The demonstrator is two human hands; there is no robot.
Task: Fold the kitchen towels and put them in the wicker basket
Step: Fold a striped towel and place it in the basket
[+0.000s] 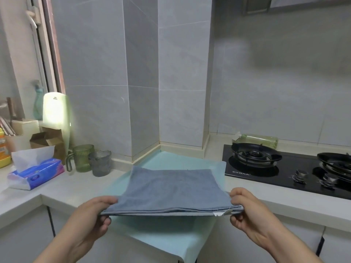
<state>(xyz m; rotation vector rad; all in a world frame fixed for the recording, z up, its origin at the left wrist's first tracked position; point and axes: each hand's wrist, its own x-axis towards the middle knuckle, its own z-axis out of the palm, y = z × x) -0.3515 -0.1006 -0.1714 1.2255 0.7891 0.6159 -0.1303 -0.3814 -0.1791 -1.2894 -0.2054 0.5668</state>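
Towel (171,188), doubled, long axis left to right before me, far edge resting on the mat (171,236). My left hand (95,211) and right hand (245,207) pinch its near corners, neither hand nearer; I see no basket.

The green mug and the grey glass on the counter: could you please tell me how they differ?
The green mug is taller and has a side handle; the grey glass is shorter and shows no handle. The green mug stands left of the grey glass. Both are translucent and upright.
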